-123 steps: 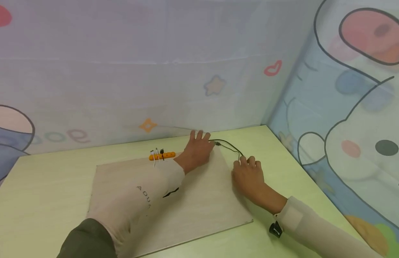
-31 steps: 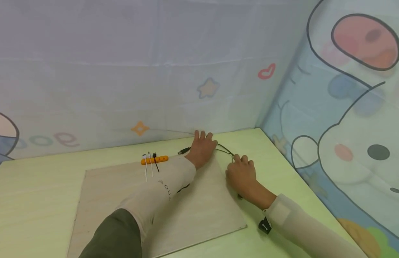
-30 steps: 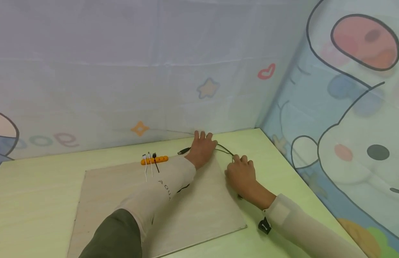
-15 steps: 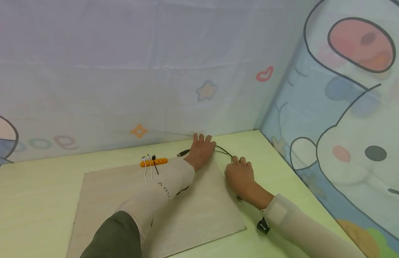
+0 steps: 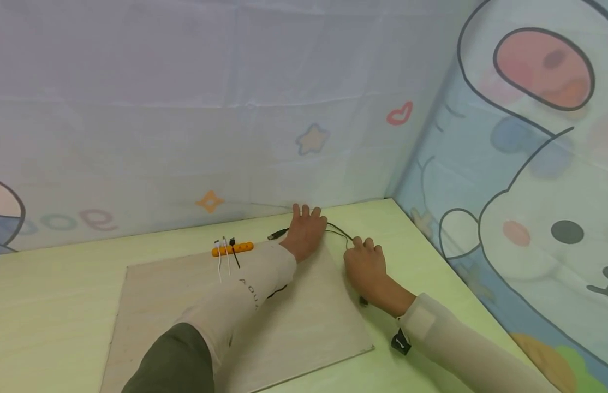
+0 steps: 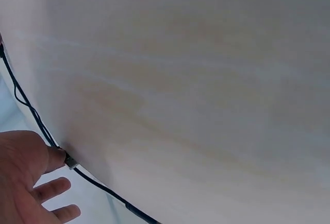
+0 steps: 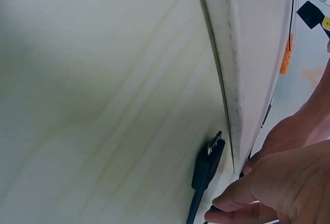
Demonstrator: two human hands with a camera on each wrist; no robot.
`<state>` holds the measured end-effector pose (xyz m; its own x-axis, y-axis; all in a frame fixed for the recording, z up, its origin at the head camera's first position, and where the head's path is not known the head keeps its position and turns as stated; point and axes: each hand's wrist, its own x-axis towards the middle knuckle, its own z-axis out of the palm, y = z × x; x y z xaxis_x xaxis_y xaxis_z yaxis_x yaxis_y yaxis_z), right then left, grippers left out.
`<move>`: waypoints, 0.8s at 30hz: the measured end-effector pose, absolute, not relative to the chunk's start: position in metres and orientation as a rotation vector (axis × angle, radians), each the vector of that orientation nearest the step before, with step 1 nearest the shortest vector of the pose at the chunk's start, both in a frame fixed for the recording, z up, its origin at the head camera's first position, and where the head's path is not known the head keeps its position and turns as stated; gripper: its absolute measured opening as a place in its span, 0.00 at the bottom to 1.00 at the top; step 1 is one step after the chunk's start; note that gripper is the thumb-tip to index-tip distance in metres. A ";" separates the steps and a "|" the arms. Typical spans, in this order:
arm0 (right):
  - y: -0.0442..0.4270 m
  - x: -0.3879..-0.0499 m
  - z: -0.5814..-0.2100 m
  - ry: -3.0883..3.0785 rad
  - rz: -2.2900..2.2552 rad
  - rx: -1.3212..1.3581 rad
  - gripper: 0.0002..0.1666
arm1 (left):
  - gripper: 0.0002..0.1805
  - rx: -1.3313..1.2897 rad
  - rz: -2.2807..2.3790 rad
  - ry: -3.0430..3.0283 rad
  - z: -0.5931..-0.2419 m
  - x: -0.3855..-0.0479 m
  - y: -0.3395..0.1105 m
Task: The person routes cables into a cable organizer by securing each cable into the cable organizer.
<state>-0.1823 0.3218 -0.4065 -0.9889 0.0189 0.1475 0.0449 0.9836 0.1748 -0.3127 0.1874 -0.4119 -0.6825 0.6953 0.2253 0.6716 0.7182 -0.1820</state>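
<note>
A thin black USB cable [image 5: 340,226] runs between the two hands near the table's back edge. My left hand [image 5: 304,234] pinches it; in the left wrist view, a small connector with a metal end [image 6: 71,162] shows at the fingertips of that hand [image 6: 23,170]. A black USB plug [image 5: 278,234] sticks out to its left. My right hand [image 5: 367,270] grips the cable at the right edge of the board. In the right wrist view, its thumb and finger pinch a black bit of cable [image 7: 214,210], beside another black plug [image 7: 208,159] on the table.
A pale rectangular board [image 5: 304,327] lies on the light table [image 5: 48,295]. At the board's far edge, an orange cable holder [image 5: 243,247] carries white and black cables. Printed cloth walls [image 5: 137,109] stand behind and to the right. A small black device [image 5: 400,342] hangs at the right wrist.
Over the longer span, a USB plug has come to show left of my left hand, and the cable between the hands looks shorter. In the last second the hands hold nearly still.
</note>
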 end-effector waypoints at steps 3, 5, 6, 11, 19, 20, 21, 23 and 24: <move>0.323 -0.182 -0.403 -2.995 -0.268 -0.069 0.14 | 0.11 -1.081 0.108 -2.622 -0.413 -0.313 0.184; 0.324 -0.182 -0.401 -2.993 -0.263 -0.081 0.13 | 0.13 -1.071 0.130 -2.616 -0.410 -0.311 0.182; 0.325 -0.183 -0.400 -2.992 -0.255 -0.087 0.13 | 0.14 -1.068 0.131 -2.617 -0.409 -0.311 0.181; 0.326 -0.180 -0.400 -2.993 -0.242 -0.095 0.14 | 0.17 -1.063 0.212 -2.655 -0.402 -0.309 0.176; 0.321 -0.163 -0.401 -2.980 -0.227 -0.070 0.14 | 0.24 -1.079 0.333 -2.701 -0.389 -0.315 0.158; 0.319 -0.160 -0.401 -2.983 -0.228 -0.066 0.14 | 0.24 -1.092 0.322 -2.704 -0.388 -0.317 0.155; 0.318 -0.159 -0.401 -2.988 -0.232 -0.061 0.14 | 0.23 -1.103 0.308 -2.692 -0.387 -0.317 0.152; 0.317 -0.156 -0.401 -3.010 -0.235 -0.056 0.14 | 0.22 -1.134 0.298 -2.662 -0.385 -0.318 0.146; 0.315 -0.154 -0.401 -3.016 -0.234 -0.050 0.14 | 0.22 -1.159 0.277 -2.656 -0.386 -0.319 0.144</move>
